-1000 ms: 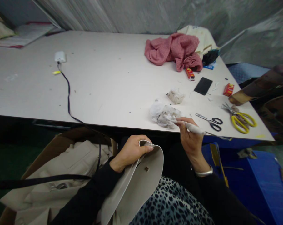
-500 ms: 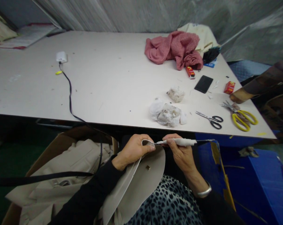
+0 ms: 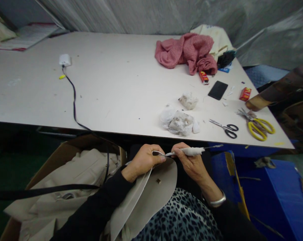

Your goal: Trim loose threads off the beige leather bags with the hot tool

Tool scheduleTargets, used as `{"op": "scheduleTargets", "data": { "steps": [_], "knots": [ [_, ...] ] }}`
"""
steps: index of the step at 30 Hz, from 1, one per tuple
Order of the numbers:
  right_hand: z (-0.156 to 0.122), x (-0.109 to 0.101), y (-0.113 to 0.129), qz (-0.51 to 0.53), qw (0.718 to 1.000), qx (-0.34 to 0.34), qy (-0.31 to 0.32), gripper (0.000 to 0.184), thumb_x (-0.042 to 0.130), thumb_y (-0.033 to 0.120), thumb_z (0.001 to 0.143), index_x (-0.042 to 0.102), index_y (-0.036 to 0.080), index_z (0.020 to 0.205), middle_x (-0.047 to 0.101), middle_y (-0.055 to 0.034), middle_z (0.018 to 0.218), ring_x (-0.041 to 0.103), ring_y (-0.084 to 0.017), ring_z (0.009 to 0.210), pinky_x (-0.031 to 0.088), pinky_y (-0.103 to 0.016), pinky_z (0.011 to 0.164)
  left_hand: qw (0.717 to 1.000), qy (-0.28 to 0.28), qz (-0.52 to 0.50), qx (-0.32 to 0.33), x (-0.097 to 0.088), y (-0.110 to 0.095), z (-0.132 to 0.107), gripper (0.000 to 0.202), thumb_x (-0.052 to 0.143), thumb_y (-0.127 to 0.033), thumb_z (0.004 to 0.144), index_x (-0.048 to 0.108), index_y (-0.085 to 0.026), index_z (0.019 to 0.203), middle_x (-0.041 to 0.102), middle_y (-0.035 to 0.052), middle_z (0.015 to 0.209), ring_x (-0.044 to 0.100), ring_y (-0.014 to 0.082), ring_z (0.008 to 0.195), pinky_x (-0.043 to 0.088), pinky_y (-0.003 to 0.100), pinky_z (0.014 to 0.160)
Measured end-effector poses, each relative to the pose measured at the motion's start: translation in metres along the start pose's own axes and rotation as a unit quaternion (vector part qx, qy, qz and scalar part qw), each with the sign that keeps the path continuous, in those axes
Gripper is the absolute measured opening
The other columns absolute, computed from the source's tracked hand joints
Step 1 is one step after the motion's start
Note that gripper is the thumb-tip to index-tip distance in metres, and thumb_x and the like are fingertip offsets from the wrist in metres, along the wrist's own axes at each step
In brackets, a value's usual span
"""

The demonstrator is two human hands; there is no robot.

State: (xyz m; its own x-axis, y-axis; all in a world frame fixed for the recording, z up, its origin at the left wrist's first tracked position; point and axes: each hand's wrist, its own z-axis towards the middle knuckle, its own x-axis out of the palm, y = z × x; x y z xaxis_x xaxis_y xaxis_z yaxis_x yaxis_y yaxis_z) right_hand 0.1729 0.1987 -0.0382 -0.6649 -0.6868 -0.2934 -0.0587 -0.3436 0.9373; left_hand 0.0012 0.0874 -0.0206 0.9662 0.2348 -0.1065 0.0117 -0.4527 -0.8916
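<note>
My left hand (image 3: 146,159) pinches the top edge of a beige bag piece (image 3: 155,192), which looks like leather and hangs over my lap. A small metal fitting (image 3: 158,181) sits on its rounded panel. Between my left thumb and fingers, a narrow light strip or thread (image 3: 156,152) makes a loop. My right hand (image 3: 190,162) is closed round a thin tool with a white-wrapped handle (image 3: 193,151). Its tip points left, to the bag's edge beside my left fingertips; whether it touches cannot be made out. A thin wire-like end sticks out behind the handle.
On the white table (image 3: 116,87) lie black-handled scissors (image 3: 228,129), yellow-handled scissors (image 3: 258,125), plastic-wrapped lumps (image 3: 180,122), a black flat object (image 3: 218,90) and a pink cloth (image 3: 186,52). A carton (image 3: 38,167) of beige pieces stands left; a blue bin (image 3: 262,187) right.
My right hand and the white-handled tool have shifted slightly left, towards my left fingers. The loop at my left hand looks flatter. My left hand keeps its hold.
</note>
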Motion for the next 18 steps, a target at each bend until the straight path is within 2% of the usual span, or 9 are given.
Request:
{"op": "scheduleTargets", "data": {
  "steps": [5,10,13,15,18],
  "knots": [
    [-0.006,0.010,-0.004,0.057,0.998,0.017,-0.021,0.027,0.058,0.040,0.102,0.070,0.021,0.087,0.070,-0.0025,0.084,0.066,-0.017,0.077,0.055,-0.029,0.074,1.000,-0.004,-0.010,0.001,-0.003,-0.003,0.000,0.018,0.076,-0.030,0.065,0.069,-0.014,0.067,0.055,-0.0023,0.054,0.045,0.0105,0.050,0.033,0.024,0.051],
    [-0.003,0.017,-0.010,0.144,0.979,0.060,-0.131,0.030,0.056,0.043,0.103,0.070,0.021,0.088,0.070,-0.0017,0.075,0.068,-0.017,0.071,0.058,-0.031,0.070,0.999,-0.021,-0.044,-0.003,-0.008,-0.006,-0.003,0.022,0.080,-0.032,0.065,0.070,-0.013,0.068,0.060,0.0000,0.056,0.050,0.0112,0.051,0.035,0.024,0.051],
    [0.008,0.004,-0.016,0.100,0.967,0.039,-0.231,0.028,0.058,0.044,0.102,0.070,0.020,0.092,0.072,-0.0021,0.077,0.069,-0.017,0.070,0.059,-0.032,0.071,0.992,-0.055,-0.113,-0.022,-0.021,-0.006,-0.007,0.028,0.085,-0.036,0.064,0.070,-0.013,0.070,0.062,0.0004,0.057,0.054,0.0122,0.050,0.039,0.024,0.050],
    [0.018,-0.008,-0.023,0.043,0.956,0.014,-0.290,0.027,0.062,0.045,0.099,0.070,0.020,0.095,0.072,-0.0031,0.083,0.070,-0.018,0.073,0.061,-0.034,0.074,0.978,-0.100,-0.183,-0.023,-0.035,-0.007,-0.010,0.034,0.090,-0.036,0.060,0.069,-0.014,0.072,0.065,0.0001,0.060,0.057,0.0125,0.052,0.043,0.024,0.052],
    [0.032,-0.022,-0.034,-0.012,0.949,-0.018,-0.315,0.029,0.064,0.047,0.097,0.070,0.019,0.099,0.071,-0.0053,0.091,0.072,-0.020,0.081,0.061,-0.038,0.080,0.947,-0.176,-0.266,-0.024,-0.057,-0.008,-0.013,0.044,0.096,-0.036,0.053,0.068,-0.014,0.078,0.066,-0.0013,0.063,0.059,0.0124,0.054,0.047,0.024,0.054]
  ]
}}
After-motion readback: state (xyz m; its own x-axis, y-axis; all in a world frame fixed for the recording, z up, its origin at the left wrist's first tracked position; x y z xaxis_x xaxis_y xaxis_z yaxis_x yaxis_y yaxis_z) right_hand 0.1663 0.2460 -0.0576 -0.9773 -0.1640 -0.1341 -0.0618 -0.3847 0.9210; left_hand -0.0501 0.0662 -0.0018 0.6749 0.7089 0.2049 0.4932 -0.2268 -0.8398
